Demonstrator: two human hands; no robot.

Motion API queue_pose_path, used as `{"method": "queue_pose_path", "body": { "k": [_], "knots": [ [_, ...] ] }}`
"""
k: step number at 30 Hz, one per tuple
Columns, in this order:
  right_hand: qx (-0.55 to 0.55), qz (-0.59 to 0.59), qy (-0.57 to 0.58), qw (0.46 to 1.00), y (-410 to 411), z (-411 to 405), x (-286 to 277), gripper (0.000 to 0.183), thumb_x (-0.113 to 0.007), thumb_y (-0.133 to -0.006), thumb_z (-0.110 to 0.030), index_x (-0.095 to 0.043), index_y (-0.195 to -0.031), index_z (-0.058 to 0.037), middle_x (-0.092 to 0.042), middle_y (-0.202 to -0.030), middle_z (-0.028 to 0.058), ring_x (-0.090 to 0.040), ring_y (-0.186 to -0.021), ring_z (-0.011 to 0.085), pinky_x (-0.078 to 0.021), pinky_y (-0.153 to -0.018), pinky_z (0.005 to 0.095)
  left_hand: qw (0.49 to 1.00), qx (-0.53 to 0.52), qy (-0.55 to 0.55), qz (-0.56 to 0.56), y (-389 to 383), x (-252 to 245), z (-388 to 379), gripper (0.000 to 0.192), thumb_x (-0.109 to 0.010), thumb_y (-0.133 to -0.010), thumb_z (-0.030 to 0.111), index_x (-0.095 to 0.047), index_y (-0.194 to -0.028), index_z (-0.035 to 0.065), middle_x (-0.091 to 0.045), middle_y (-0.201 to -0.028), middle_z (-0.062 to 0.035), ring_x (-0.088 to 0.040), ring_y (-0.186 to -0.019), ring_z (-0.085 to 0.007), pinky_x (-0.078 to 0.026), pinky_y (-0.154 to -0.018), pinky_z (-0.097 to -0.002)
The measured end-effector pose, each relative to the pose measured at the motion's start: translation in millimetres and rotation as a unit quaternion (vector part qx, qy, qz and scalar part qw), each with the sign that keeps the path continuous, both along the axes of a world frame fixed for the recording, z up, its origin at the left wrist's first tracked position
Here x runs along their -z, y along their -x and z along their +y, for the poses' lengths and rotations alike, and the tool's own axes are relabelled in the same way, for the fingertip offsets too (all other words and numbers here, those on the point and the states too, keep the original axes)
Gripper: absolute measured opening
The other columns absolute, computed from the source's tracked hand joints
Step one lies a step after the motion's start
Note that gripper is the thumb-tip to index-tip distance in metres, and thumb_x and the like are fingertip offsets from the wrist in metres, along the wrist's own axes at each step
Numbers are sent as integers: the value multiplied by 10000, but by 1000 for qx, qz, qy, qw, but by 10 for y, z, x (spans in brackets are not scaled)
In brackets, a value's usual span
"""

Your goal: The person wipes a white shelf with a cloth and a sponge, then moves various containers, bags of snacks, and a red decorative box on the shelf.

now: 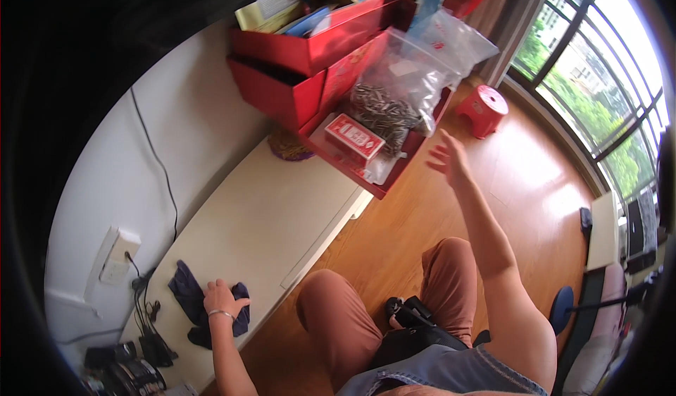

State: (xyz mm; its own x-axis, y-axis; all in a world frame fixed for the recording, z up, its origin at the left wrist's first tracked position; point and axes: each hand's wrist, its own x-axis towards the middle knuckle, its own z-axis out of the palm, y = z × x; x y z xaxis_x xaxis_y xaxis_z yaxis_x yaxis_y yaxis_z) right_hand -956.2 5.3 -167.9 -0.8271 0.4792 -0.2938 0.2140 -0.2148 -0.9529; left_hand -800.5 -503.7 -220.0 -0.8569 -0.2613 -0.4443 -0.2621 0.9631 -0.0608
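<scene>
My left hand (219, 298) lies on a dark blue cloth (188, 290) spread on a long cream cabinet top (253, 206); whether its fingers grip the cloth cannot be told. Out in front, my right hand (448, 158) is raised with its fingers apart and nothing in it. Just left of that hand is a red box tray (383, 189) holding a zip bag of small striped pieces, perhaps seeds (383, 108), and a red and white carton (355, 136). Red boxes (280, 87) filled with packets stand beside the tray.
A round container (290, 150) sits partly under the red boxes. Black cables and adapters (153, 346) lie at the cabinet's near left, below a wall socket (120, 256). A red plastic stool (483, 111) stands on the wooden floor near the windows.
</scene>
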Motion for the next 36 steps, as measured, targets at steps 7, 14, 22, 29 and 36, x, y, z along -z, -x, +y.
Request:
{"method": "queue_pose_path", "body": {
  "k": [7,14,22,29,36],
  "knots": [
    [-139,15,222,965,201,-473,-58,470,-400,-832,-450,-441,-1062,-42,-554,-925,174,-562,-836,298,-485,-723,453,998,40,44,-23,-125,-100,-122,661,-708,-593,453,-476,-1018,4,-511,-1032,-163,-525,-938,-315,-462,-781,-367],
    [-92,-36,281,955,193,-305,19,357,-501,-741,-386,-479,-851,-47,-563,-751,118,-566,-697,277,-481,-666,436,950,155,-187,196,600,-643,276,543,-601,-740,387,-464,-1093,-3,-565,-968,-195,-564,-882,-287,-448,-756,-359],
    [-92,-44,256,961,291,-65,-77,620,-555,-697,-504,-368,-1101,-73,-468,-980,200,-532,-817,326,-464,-711,502,497,-226,-837,-34,1368,-405,1897,625,-524,-771,509,-353,-1219,109,-495,-1056,-113,-514,-965,-253,-473,-740,-406],
    [-53,-14,161,985,853,421,105,443,-460,-793,-447,-517,-922,-27,-553,-765,129,-567,-669,272,-492,-603,422,483,-153,-862,28,1532,-345,2354,350,-536,-788,195,-466,-1105,63,-553,-989,-64,-560,-877,-189,-502,-744,-377],
    [-28,14,77,997,873,386,266,209,-384,-794,-186,-542,-775,-51,-575,-669,55,-558,-548,175,-473,-463,314,502,-185,-843,58,1511,-356,2382,296,-465,-723,48,-504,-1016,28,-549,-915,-49,-548,-812,-144,-488,-694,-302]
  ]
}}
